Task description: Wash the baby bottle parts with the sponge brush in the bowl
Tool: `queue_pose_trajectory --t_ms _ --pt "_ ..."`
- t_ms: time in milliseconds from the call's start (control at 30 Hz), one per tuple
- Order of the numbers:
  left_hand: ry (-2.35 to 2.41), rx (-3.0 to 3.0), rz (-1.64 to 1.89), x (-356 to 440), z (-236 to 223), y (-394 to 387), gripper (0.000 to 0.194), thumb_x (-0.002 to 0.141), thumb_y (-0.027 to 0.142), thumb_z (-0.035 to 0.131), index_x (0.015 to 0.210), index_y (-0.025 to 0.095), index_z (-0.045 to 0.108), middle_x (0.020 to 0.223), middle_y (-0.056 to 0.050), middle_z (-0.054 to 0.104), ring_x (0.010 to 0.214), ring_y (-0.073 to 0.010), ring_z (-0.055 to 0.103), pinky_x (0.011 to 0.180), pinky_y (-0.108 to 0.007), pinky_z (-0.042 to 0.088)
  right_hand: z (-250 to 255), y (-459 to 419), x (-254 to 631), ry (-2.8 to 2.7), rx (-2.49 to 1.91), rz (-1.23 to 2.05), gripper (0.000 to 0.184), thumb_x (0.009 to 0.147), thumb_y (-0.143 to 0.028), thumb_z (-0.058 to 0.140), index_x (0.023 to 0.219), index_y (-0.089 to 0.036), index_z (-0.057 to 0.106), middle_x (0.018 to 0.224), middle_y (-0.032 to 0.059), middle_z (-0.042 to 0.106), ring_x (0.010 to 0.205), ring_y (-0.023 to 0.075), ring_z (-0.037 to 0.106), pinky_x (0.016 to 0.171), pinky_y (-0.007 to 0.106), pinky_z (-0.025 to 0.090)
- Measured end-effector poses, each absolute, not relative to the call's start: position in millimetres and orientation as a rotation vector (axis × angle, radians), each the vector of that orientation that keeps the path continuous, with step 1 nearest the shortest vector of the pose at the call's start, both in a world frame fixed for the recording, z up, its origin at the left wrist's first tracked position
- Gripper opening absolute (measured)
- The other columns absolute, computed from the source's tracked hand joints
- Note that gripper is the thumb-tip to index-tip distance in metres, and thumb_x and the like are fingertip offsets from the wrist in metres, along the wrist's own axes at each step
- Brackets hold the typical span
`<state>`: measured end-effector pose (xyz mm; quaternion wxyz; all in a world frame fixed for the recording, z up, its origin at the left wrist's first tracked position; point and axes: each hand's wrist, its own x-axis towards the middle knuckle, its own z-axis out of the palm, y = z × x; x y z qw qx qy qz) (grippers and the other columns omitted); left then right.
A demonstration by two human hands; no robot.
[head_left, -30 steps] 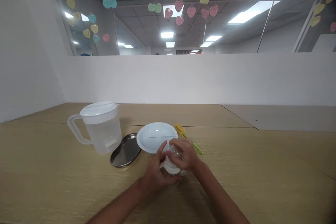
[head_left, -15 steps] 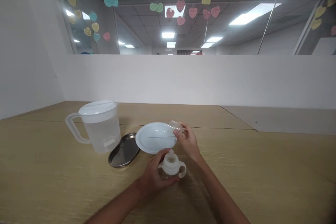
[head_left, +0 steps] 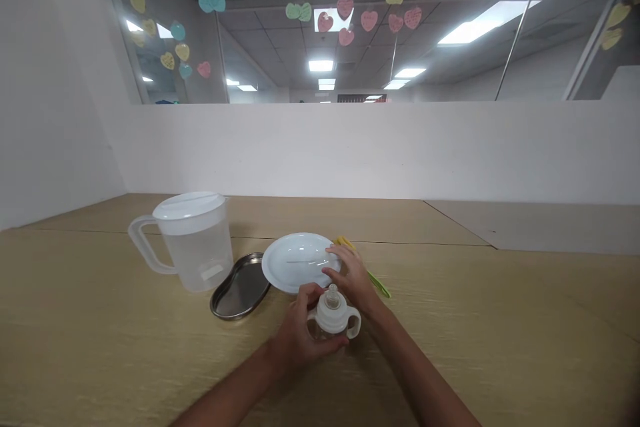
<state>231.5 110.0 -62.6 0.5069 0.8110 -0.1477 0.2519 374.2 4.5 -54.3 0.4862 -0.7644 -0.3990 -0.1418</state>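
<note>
A baby bottle [head_left: 333, 317] with a white collar, clear nipple and white side handles stands upright near the middle of the table. My left hand [head_left: 299, 327] is wrapped around its left side, thumb low in front. The nipple is uncovered. My right hand [head_left: 350, 273] is at the right rim of a white oval dish [head_left: 285, 270], thumb and fingers curved around a clear gap. The clear bottle cap appears to be between them, though its outline is hard to make out. Behind that hand lies a yellow-headed brush [head_left: 380, 285] with a green handle, partly hidden.
On the left stands a translucent lidded pitcher [head_left: 197, 253], its handle pointing left. A kidney-shaped metal tray [head_left: 241, 288] lies between pitcher and dish. A white wall [head_left: 280, 150] with a window above it runs behind the wooden table [head_left: 475, 333].
My right hand has lifted the clear cap off the bottle, uncovering the nipple, and has since lowered to the dish's right rim. My left hand has stayed around the bottle.
</note>
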Motion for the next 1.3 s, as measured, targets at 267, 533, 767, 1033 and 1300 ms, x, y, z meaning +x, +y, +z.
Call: queue_pose_trajectory --t_ms 267,533,767,1033,1300 --pt "-0.409 2.005 0.621 233.9 -63.0 111.7 0.061 0.063 0.032 0.075 0.104 0.02 0.033 0.107 -0.011 0.06 0.096 -0.0231 0.06 0.082 -0.033 0.049 -62.7 8.6 370.5 -1.012 -2.052 -0.372 0.036 0.08 -0.048 0.055 0.105 -0.025 0.068 0.133 0.0114 0.04 0.126 0.0331 0.03 0.101 0.05 0.027" --pt "-0.386 1.986 0.662 233.1 -62.0 109.4 0.059 0.062 0.032 0.075 0.103 0.019 0.035 0.104 -0.01 0.061 0.093 -0.0219 0.061 0.081 -0.032 0.05 -68.0 10.8 365.9 -1.024 -2.131 -0.43 0.032 0.084 -0.044 0.049 0.101 -0.026 0.069 0.132 0.0103 0.043 0.13 0.0334 0.024 0.103 0.053 0.022" --pt "-0.366 1.926 0.772 234.2 -59.7 105.0 0.057 0.061 0.033 0.076 0.105 0.019 0.042 0.108 -0.009 0.054 0.096 -0.0212 0.057 0.082 -0.033 0.049 -27.4 -10.5 359.2 -0.908 -1.789 -0.295 0.043 0.091 -0.045 0.034 0.092 -0.015 0.066 0.109 0.0121 0.058 0.107 0.0232 0.05 0.095 0.039 0.036" --pt "-0.25 1.785 0.565 231.4 -52.8 98.2 0.059 0.06 0.024 0.074 0.104 0.021 0.036 0.097 -0.005 0.057 0.085 -0.0192 0.06 0.069 -0.028 0.049 10.2 -37.7 284.8 -0.989 -2.046 -0.165 0.03 0.064 -0.039 0.07 0.085 -0.019 0.062 0.085 0.0041 0.058 0.074 0.0184 0.053 0.063 0.029 0.039" --pt "-0.155 1.661 0.447 232.0 -50.1 98.5 0.082 0.052 0.02 0.079 0.119 0.025 0.032 0.104 -0.004 0.054 0.095 -0.0212 0.058 0.08 -0.031 0.048 0.2 -35.9 288.8 -0.985 -1.989 -0.049 0.014 0.062 -0.023 0.069 0.069 -0.016 0.059 0.076 0.003 0.058 0.069 0.0163 0.052 0.059 0.026 0.039"
